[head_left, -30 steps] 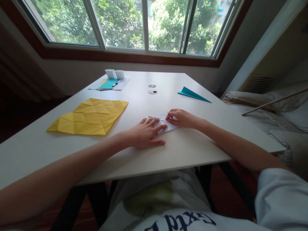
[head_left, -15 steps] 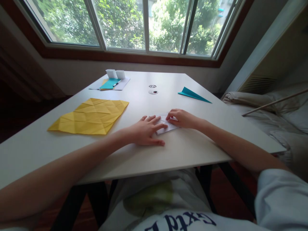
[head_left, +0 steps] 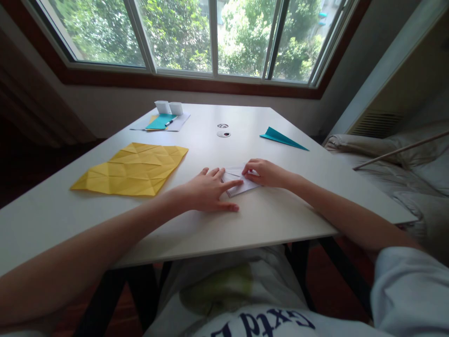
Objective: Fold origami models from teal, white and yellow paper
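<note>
A small folded white paper (head_left: 238,186) lies on the white table (head_left: 280,215) in front of me. My left hand (head_left: 206,192) lies flat on the table with fingers spread, its fingertips resting on the paper's left edge. My right hand (head_left: 264,172) presses its fingertips on the paper's right part, pinching or holding down a fold there. Part of the paper is hidden under both hands.
A creased yellow sheet (head_left: 131,169) lies to the left. A teal folded paper plane (head_left: 282,137) sits at the far right. At the back left are two white cups (head_left: 168,107), teal and white sheets (head_left: 161,122) and a pen. A bed (head_left: 403,173) stands right of the table.
My left hand has slid a little to the left, uncovering more of the white paper. My right hand has stayed in place.
</note>
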The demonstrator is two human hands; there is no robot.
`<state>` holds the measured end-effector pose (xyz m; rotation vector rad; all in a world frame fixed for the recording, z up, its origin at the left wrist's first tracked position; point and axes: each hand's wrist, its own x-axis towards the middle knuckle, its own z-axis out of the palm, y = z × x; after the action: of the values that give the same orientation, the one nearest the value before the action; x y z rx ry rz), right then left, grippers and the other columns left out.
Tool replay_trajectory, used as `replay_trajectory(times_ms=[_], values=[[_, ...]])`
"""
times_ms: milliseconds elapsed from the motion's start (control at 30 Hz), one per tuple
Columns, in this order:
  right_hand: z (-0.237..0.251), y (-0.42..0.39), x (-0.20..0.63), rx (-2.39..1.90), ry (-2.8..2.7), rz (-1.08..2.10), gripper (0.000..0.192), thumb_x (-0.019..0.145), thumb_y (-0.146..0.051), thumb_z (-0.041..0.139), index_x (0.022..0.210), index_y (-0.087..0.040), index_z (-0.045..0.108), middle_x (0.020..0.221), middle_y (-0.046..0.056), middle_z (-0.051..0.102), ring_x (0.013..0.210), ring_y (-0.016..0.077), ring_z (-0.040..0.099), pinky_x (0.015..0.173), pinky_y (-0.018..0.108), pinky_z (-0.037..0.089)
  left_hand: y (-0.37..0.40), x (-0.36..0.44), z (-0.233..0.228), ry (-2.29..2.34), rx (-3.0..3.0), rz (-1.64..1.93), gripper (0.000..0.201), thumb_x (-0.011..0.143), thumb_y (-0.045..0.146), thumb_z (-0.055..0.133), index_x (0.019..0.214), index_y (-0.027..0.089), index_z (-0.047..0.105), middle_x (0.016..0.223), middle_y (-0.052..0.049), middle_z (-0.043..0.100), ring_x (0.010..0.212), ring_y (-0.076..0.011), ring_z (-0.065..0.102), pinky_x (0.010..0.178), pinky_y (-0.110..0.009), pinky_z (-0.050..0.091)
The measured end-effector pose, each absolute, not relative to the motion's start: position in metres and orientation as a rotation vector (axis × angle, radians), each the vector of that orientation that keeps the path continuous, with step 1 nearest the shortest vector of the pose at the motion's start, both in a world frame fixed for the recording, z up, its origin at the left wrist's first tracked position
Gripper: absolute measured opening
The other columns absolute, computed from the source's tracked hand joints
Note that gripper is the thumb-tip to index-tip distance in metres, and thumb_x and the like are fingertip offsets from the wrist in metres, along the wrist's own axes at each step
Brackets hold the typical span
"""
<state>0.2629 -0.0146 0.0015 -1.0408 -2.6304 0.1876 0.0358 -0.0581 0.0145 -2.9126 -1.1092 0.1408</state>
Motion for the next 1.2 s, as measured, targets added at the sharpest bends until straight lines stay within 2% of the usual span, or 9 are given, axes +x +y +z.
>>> replay_trajectory(times_ms=[233,800,933,1200], values=[[-0.001,-0.013,0.264,-1.023,-2.631,0.173,0.016,0.085,-0.021,0.051,0.090,-0.017,0.065,0.090,0.007,0.063,0.079,0.0153,0.057,0.070,0.025,0.042,-0.052,0.029,0.014,-1.222,-2.816,0.148,0.078,0.079,0.075,0.019,0.141,0.029,0.030,0.130,-0.020,0.045,0.115,-0.0378,0.045,0.093,-0.049,0.028],[0.000,-0.015,0.264,-1.020,-2.624,0.189,0.017,0.085,-0.021,0.051,0.091,-0.017,0.066,0.090,0.007,0.063,0.078,0.0151,0.057,0.069,0.025,0.042,-0.046,0.027,0.013,-1.269,-2.844,0.145,0.077,0.078,0.076,0.022,0.141,0.032,0.030,0.131,-0.017,0.045,0.117,-0.0354,0.043,0.094,-0.047,0.028],[0.001,-0.015,0.263,-1.027,-2.626,0.184,0.017,0.085,-0.021,0.050,0.091,-0.017,0.066,0.090,0.008,0.063,0.078,0.0154,0.057,0.068,0.025,0.042,-0.046,0.026,0.016,-1.275,-2.879,0.135,0.078,0.077,0.076,0.024,0.140,0.031,0.032,0.130,-0.017,0.045,0.117,-0.0360,0.043,0.094,-0.048,0.029],[-0.001,-0.015,0.263,-1.025,-2.624,0.174,0.018,0.086,-0.022,0.049,0.093,-0.017,0.065,0.092,0.007,0.063,0.080,0.0158,0.057,0.071,0.026,0.042,-0.039,0.022,0.022,-1.340,-2.988,0.114,0.077,0.077,0.076,0.025,0.137,0.028,0.035,0.129,-0.014,0.047,0.118,-0.0318,0.043,0.096,-0.046,0.031]])
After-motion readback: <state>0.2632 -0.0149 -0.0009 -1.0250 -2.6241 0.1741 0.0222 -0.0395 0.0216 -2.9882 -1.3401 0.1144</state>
